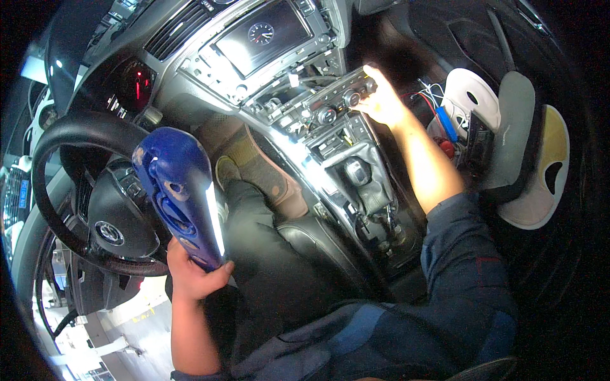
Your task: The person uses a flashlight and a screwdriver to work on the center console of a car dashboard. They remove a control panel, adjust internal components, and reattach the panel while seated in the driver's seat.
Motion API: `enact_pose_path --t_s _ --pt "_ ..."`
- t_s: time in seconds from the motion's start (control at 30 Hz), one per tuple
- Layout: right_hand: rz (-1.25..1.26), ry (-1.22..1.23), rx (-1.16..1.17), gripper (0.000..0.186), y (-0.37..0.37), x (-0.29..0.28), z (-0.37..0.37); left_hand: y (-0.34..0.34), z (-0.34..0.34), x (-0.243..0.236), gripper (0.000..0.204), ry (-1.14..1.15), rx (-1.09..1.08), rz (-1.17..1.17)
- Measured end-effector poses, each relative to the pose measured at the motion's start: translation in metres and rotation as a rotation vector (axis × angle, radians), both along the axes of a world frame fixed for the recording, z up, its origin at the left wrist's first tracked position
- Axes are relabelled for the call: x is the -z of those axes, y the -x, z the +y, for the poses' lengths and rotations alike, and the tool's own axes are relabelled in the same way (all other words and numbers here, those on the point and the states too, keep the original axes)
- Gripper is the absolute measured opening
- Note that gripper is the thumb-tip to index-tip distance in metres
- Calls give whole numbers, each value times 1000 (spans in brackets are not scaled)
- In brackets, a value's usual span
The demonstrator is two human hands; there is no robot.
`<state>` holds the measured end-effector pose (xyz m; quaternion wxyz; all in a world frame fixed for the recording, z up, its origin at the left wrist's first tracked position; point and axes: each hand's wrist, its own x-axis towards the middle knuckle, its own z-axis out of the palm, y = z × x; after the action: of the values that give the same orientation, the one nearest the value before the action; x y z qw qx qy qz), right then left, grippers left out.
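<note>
My left hand [194, 274] is wrapped round the lower end of a blue handheld work light [173, 184], held upright beside the steering wheel [46, 181]. The light's long edge glows white, and its blue shell is scuffed. Over the centre console, my right hand [385, 105] grips the right end of a black climate control panel [338, 98] with round knobs. The panel sits tilted in front of the opened dashboard, below the screen [262, 38]; its back is hidden. Just below lies the gear lever [357, 171] in its loose, crumpled boot [375, 193].
On the passenger side are a blue-handled tool [446, 124], a red object [445, 148], thin wires [427, 95] and pale slipper-shaped pieces [467, 95]. The console trim around the gear lever is off. My legs [254, 228] lie between wheel and console.
</note>
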<state>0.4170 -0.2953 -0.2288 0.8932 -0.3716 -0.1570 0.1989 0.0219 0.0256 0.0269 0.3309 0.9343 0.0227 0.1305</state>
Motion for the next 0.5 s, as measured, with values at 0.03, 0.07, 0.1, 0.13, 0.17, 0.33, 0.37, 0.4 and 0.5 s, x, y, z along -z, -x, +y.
enact_pose_path --t_s 0.03,0.07,0.1,0.13,0.17,0.33,0.37,0.4,0.5 --pt "-1 20 11 94 0 -2 0 1 1 1 56 -11 -6 -6" --pt "-68 90 57 97 0 -4 1 2 1 2 57 47 -29 3" --pt "-108 236 130 99 1 -7 1 2 1 4 58 49 -26 11" --pt "-20 189 92 105 2 -11 2 2 3 5 59 58 -21 13" --pt "51 148 80 104 5 -16 0 1 4 6 60 92 -23 15" --pt "292 92 89 55 21 -51 2 4 5 3 92 168 40 145" --pt "313 111 92 52 23 -56 3 4 5 3 83 163 19 106" --pt "334 130 95 55 24 -61 3 3 3 4 74 157 -3 67" --pt "391 103 43 63 23 -65 4 1 0 5 64 169 -16 17"
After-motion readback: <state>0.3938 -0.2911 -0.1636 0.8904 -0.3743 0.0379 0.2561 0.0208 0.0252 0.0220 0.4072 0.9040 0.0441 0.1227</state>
